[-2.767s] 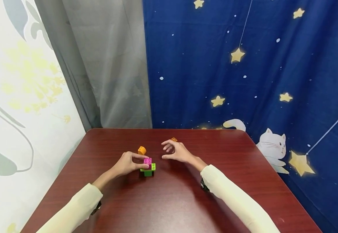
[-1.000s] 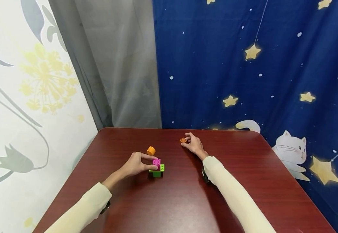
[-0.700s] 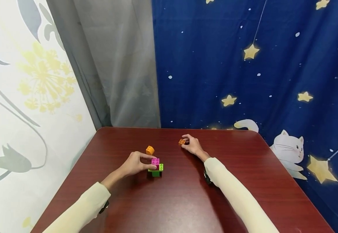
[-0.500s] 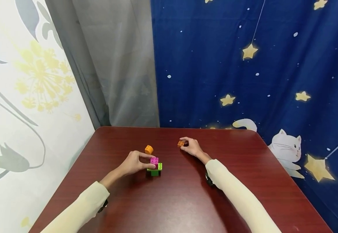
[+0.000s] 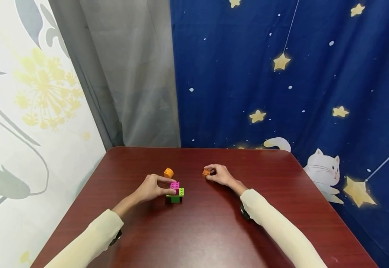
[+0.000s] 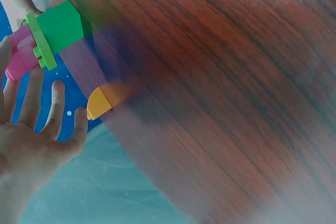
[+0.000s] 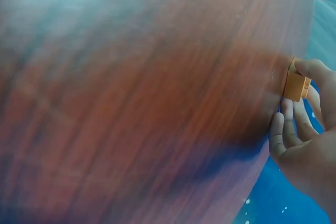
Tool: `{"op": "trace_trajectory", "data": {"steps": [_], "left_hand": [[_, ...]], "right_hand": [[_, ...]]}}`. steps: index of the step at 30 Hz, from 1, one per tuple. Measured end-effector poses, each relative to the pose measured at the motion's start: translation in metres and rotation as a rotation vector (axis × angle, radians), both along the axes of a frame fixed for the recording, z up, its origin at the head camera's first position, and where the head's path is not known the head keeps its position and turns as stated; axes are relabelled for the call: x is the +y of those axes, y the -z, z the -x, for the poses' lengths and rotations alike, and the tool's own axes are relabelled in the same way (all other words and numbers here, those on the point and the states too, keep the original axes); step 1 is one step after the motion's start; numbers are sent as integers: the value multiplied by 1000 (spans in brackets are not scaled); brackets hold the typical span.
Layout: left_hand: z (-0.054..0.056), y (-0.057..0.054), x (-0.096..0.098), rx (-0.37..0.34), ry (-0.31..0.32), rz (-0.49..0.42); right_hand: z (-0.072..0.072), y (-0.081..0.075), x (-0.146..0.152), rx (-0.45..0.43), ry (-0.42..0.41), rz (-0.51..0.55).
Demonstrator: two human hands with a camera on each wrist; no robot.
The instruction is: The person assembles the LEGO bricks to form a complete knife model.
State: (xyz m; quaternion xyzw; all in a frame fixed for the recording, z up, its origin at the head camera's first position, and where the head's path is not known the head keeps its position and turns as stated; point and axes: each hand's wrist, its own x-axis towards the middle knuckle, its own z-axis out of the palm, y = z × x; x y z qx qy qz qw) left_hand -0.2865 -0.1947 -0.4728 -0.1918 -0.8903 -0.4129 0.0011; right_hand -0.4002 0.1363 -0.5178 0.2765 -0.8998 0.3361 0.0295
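Observation:
My left hand (image 5: 151, 188) pinches a pink building brick (image 5: 174, 185) between thumb and fingers. That brick sits on a flat lime-green brick (image 5: 181, 191), which in turn rests on a darker green block (image 6: 62, 24) standing on the table. Farther back and to the right, my right hand (image 5: 222, 175) pinches an orange brick (image 5: 206, 173) with studs on top. In the right wrist view the thumb and fingers lie on either side of this orange brick (image 7: 295, 85), at or just above the tabletop.
A rounded yellow-orange brick (image 5: 168, 172) lies just behind the green and pink stack. The dark red-brown table (image 5: 194, 230) ends at a back edge before grey and blue curtains (image 5: 228, 74). A white patterned panel (image 5: 44, 149) stands at the left.
The right hand has moved to the orange brick, taken it between thumb and fingers, and drawn it nearer along the table. My left hand keeps its grip on the pink brick.

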Motion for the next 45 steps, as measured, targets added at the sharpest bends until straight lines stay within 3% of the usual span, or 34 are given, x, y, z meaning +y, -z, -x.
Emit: {"op": "trace_trajectory", "data": {"steps": [12,22,28,45], "left_hand": [[-1,1,0,4,-20,12],[-1,3,1,11,-11,12],[0,2,1,2,-21,13],[-2,2,1,1,-20,4]], "right_hand": [[-17,-1,1,0,-56,16],[-26,-10,1,56,-116,16],[-31,-20,-5,108,-147,19],[-46,-54,-29,97,-199,37]]}}
